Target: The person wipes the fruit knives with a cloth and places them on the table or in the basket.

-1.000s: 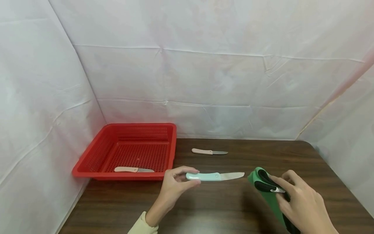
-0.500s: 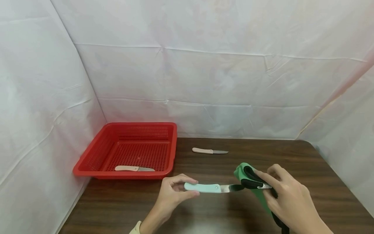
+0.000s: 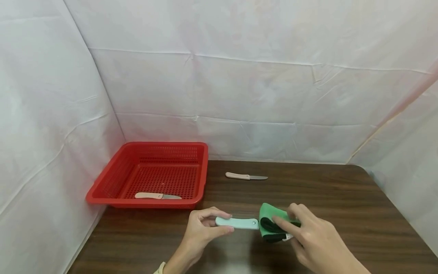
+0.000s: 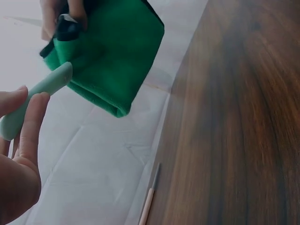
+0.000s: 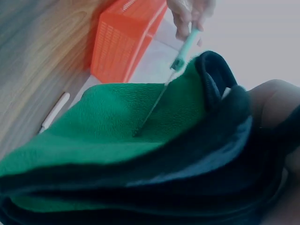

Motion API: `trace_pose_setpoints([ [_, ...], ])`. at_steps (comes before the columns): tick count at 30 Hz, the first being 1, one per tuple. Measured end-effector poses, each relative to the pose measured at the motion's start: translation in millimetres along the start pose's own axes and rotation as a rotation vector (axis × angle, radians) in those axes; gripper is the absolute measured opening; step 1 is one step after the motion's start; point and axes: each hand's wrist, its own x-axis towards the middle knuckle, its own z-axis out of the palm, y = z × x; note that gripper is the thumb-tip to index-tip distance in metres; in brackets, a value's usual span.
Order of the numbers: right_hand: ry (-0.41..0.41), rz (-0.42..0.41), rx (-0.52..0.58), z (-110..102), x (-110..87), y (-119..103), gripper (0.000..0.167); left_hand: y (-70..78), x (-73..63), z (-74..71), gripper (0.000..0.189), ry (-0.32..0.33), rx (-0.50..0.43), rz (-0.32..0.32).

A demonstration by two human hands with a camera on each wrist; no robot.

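Beyond the left hand (image 3: 202, 234) and to its left stands a red basket (image 3: 147, 204), a pale-handled knife (image 3: 149, 195) lying inside. Farther off than the right hand (image 3: 315, 239), a second knife (image 3: 237, 176) rests on the brown table (image 3: 342, 194), before white sheeting (image 3: 246, 87).

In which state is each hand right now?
Left hand: holding the slim, mint-green-handled knife.
Right hand: holding the folded, black-edged green fabric cloth.

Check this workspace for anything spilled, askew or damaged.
Nothing stands out: no spill, no visible break. One pink-handled knife lies on the table, another knife inside the upright red basket. The left hand holds the mint-handled knife against the green cloth, which hides part of it, so I can't fully judge it.
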Motion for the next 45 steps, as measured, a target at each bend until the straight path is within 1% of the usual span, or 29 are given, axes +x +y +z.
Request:
trace_pose_setpoints([
  [3,-0.009,-0.033,0.007,3.7,-1.1,-1.9,0.053,-1.4,-0.4,0.1,0.034,-0.002,-0.022,0.043],
  [7,-0.026,-0.035,0.014,5.2,-2.0,-3.0,0.054,-2.9,0.0,-0.7,0.032,-0.017,-0.038,0.123],
  [10,-0.037,-0.033,0.016,5.0,-2.6,-3.3,0.054,-3.3,0.3,-1.5,0.032,-0.027,-0.044,0.164],
  [19,-0.033,-0.037,0.006,2.6,-7.7,0.3,0.055,-0.5,-1.0,-4.1,0.030,-0.040,-0.083,0.205],
  [22,-0.037,-0.039,0.016,0.9,-10.9,3.2,0.052,1.3,-2.6,-5.8,0.026,-0.025,-0.104,0.182],
  [26,-0.032,-0.023,0.004,-0.9,-16.1,6.0,0.053,3.7,-5.1,-9.0,0.027,0.001,-0.128,0.137],
  [28,-0.027,-0.011,-0.019,-1.6,-18.8,6.7,0.057,4.6,-5.6,-11.2,0.027,0.002,-0.127,0.127],
  [31,-0.014,0.005,-0.027,-2.4,-22.8,8.5,0.057,4.8,-5.5,-14.8,0.028,-0.018,-0.124,0.132],
  [33,-0.007,0.017,-0.034,-3.6,-24.9,10.1,0.057,4.6,-5.5,-16.9,0.030,-0.033,-0.104,0.139],
  [35,0.007,0.028,-0.039,-5.3,-26.6,11.8,0.057,4.7,-5.9,-18.4,0.032,-0.033,-0.084,0.134],
  [38,0.013,0.055,-0.045,-10.5,-26.9,14.2,0.057,5.2,-7.5,-19.4,0.034,-0.012,-0.052,0.104],
  [41,0.012,0.076,-0.052,-17.0,-24.0,15.1,0.057,5.6,-9.0,-19.7,0.035,0.006,-0.030,0.076],
  [45,0.007,0.087,-0.053,-22.0,-16.7,12.8,0.057,4.1,-9.4,-18.8,0.033,0.004,-0.001,0.081],
])
